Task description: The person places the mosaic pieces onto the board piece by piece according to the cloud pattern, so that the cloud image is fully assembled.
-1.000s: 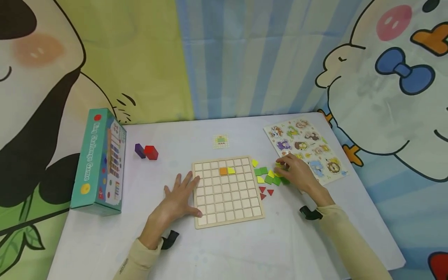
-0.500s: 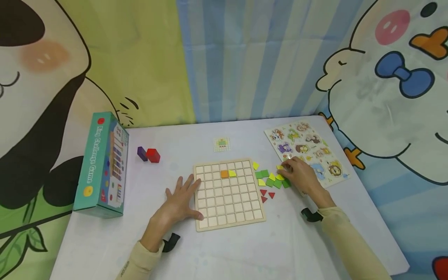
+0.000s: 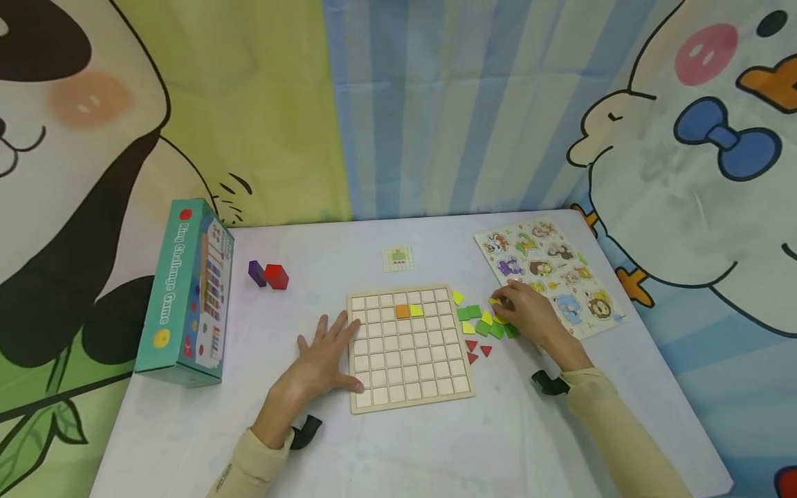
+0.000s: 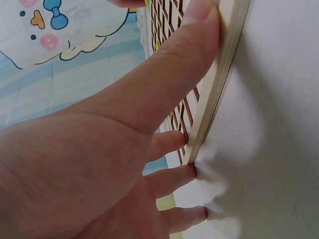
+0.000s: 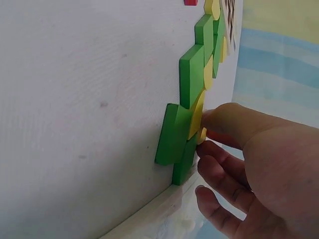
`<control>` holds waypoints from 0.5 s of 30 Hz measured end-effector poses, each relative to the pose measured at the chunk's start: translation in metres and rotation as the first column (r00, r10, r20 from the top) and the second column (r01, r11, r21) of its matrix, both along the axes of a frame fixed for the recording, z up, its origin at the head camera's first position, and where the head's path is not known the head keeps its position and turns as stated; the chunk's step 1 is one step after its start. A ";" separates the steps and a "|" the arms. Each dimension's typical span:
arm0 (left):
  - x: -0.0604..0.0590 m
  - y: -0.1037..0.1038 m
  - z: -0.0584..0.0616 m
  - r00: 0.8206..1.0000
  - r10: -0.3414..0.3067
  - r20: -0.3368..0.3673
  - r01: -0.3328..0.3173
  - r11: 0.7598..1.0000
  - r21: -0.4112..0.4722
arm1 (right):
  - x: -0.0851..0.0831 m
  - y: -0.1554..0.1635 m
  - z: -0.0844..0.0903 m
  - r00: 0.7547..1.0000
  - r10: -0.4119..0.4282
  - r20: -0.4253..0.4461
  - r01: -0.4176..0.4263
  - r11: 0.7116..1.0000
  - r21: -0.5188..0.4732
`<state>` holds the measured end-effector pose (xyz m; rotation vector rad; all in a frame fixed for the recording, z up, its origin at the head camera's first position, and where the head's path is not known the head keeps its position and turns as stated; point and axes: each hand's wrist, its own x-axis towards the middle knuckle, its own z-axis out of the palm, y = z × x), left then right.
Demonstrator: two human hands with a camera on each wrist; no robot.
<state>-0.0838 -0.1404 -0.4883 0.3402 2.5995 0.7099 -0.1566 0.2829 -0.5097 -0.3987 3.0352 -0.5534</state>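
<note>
A pale wooden grid board lies on the table, with an orange square tile and a yellow tile side by side in its upper cells. My left hand spreads its fingers at the board's left edge. In the left wrist view, the thumb rests on the wooden rim. My right hand is over the loose tiles right of the board, pinching a small yellow tile between thumb and fingertips. Green square tiles and other yellow ones lie just beside those fingers.
Several red triangles lie below the green tiles. An animal picture sheet is at the right, partly under the right hand. Behind the board lies a small pattern card. Purple and red blocks stand near a teal game box.
The right fingertips have closed on the small yellow tile and shifted it slightly left among the pieces. The left hand stays at the board's edge. The head view has shifted a little.
</note>
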 end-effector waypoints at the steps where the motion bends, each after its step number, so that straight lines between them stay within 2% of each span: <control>1: 0.000 0.000 0.000 1.000 -0.001 -0.001 0.001 1.000 -0.001 | 0.000 -0.001 0.000 1.000 0.003 0.001 -0.003 1.000 -0.004; 6: -0.001 0.001 -0.001 1.000 0.003 0.002 -0.003 1.000 -0.003 | -0.001 -0.002 0.000 1.000 0.004 -0.001 -0.004 1.000 -0.019; 15: -0.001 0.001 -0.003 1.000 0.001 0.004 -0.001 1.000 -0.015 | -0.001 0.000 -0.003 0.998 -0.055 0.023 0.056 0.997 -0.043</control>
